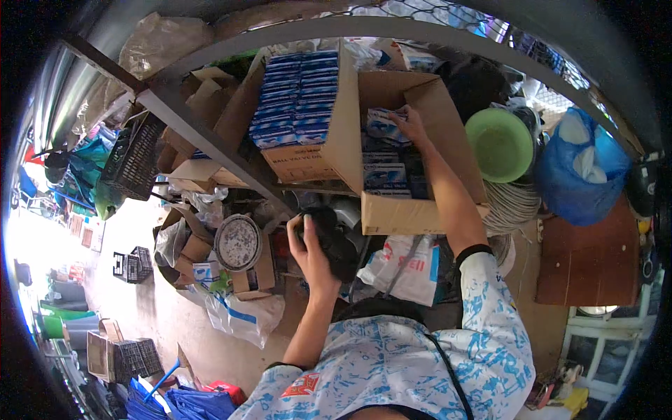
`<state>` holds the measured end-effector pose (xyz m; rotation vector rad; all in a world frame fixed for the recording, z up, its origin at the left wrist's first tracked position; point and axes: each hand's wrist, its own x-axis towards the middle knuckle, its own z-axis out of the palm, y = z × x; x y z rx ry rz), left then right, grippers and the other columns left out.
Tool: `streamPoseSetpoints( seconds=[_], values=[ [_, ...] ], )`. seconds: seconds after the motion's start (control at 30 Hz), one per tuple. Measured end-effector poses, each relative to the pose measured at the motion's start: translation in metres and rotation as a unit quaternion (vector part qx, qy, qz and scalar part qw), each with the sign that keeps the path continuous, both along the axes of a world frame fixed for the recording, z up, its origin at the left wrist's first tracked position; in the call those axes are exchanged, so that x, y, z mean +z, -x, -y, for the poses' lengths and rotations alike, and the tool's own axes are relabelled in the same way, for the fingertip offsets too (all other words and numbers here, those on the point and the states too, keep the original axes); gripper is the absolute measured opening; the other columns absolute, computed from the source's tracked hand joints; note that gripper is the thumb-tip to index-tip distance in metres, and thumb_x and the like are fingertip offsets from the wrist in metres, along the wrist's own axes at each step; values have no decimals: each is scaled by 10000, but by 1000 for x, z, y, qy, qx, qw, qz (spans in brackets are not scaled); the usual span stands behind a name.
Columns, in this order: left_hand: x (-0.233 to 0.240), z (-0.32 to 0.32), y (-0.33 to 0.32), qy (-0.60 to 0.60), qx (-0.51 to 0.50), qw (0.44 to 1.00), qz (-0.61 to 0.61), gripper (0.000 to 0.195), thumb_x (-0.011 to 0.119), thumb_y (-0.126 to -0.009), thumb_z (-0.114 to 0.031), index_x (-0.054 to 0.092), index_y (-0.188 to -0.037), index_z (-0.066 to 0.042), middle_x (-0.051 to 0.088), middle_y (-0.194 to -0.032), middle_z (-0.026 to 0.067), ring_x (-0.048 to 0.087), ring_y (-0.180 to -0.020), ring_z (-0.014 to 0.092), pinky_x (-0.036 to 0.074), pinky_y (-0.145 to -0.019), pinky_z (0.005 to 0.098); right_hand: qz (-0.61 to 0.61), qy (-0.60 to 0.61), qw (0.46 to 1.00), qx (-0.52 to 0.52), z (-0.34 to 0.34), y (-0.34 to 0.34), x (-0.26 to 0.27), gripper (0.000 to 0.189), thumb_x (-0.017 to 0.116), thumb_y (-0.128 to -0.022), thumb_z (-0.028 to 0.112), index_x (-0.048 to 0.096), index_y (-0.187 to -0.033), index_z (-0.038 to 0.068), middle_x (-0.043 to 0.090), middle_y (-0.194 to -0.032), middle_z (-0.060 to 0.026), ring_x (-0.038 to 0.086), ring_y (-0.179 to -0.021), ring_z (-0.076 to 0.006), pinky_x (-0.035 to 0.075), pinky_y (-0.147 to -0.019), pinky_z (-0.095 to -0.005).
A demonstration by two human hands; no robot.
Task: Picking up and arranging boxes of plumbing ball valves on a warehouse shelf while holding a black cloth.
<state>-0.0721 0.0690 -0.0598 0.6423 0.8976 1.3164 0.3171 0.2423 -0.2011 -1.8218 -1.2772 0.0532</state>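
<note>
My right hand (412, 126) reaches into an open cardboard carton (404, 215). Its fingers grip the edge of a small blue-and-white box (386, 125). Several similar boxes (385, 176) lie deeper in that carton, partly in shadow. Lower and to the left, my left hand (313, 254) is closed around a dark, soft-looking black item (336, 244), whose exact kind I cannot make out. Left of the open carton stands another cardboard carton (341, 110), packed with stacked blue-and-white boxes (296, 100).
A grey metal post (210, 147) slants across the shelf's left side. Right of the cartons are a green plastic basin (499, 144), coiled cable (512, 205) and a blue plastic bag (577, 173). Below sit a round lid (238, 242) and a white printed bag (404, 268).
</note>
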Motion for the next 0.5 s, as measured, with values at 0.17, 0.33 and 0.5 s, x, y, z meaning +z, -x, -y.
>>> streamPoseSetpoints(
  seconds=[0.17,0.33,0.5],
  values=[
    [-16,-22,15,43,49,998,22,144,548,-971,-237,494,-1000,-106,540,-866,-6,544,-705,86,465,-579,229,-66,130,987,66,-14,-22,-24,556,719,-817,436,595,-1078,-39,638,-1031,-215,610,-988,-300,471,-829,-407],
    [-23,-35,23,35,55,998,4,156,552,-971,-246,498,-1007,-104,551,-872,-5,542,-724,83,463,-578,232,-120,167,978,37,-12,-8,-44,512,715,-828,420,589,-1105,8,622,-1104,-152,587,-1025,-260,467,-856,-383],
    [-23,-36,34,18,66,998,-8,162,554,-972,-251,506,-1021,-105,560,-894,-2,538,-755,83,464,-613,235,-339,168,913,150,1,-17,-65,433,671,-881,363,589,-1155,38,616,-1126,-82,560,-1021,-196,451,-881,-330]
  ],
)
